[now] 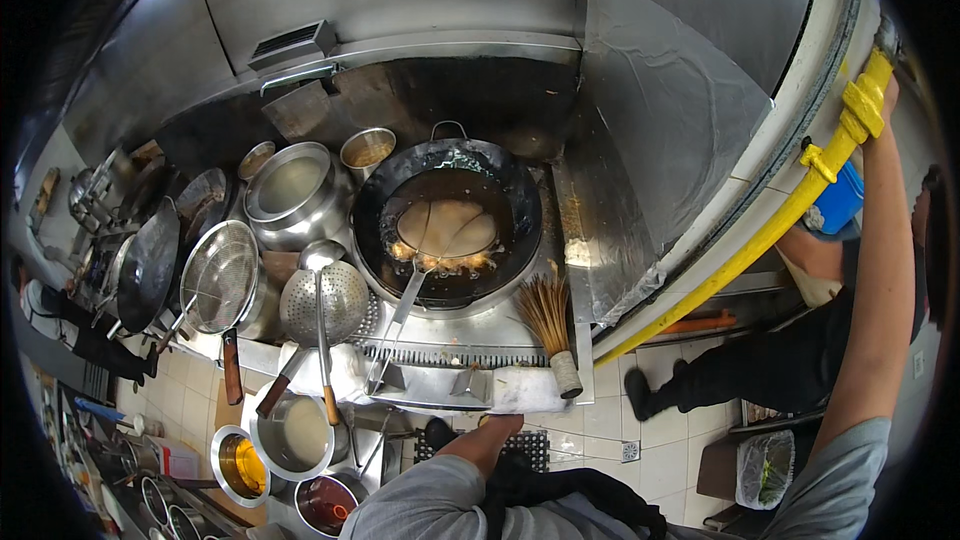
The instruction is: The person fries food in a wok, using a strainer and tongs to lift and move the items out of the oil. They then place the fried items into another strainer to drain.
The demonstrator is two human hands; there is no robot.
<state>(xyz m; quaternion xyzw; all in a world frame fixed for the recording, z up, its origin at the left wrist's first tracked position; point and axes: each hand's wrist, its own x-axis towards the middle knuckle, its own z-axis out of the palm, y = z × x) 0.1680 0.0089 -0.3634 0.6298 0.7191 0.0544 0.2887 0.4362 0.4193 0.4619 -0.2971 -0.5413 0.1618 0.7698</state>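
Note:
My right arm reaches far up the right side, and my right hand (890, 96) is against the yellow pipe (780, 229) beside a fitting; its fingers are hidden behind the pipe. My left forearm (491, 439) ends under the stove's front edge, with the left hand out of sight. Before me a black wok (517, 240) holds dark oil. In it lies a large pale oval piece of food (457, 219), with browned, bubbling bits along its near side. A long-handled wire tool (411, 292) rests over the food, its handle extending past the wok's rim.
Left of the wok stand a lidless steel pot (334, 202), a mesh strainer (220, 270), a perforated skimmer (334, 307) and a ladle (321, 255). A bamboo wok brush (551, 315) lies at the right front. A co-worker's dark-clothed leg (757, 367) is at right, another person (75, 322) far left.

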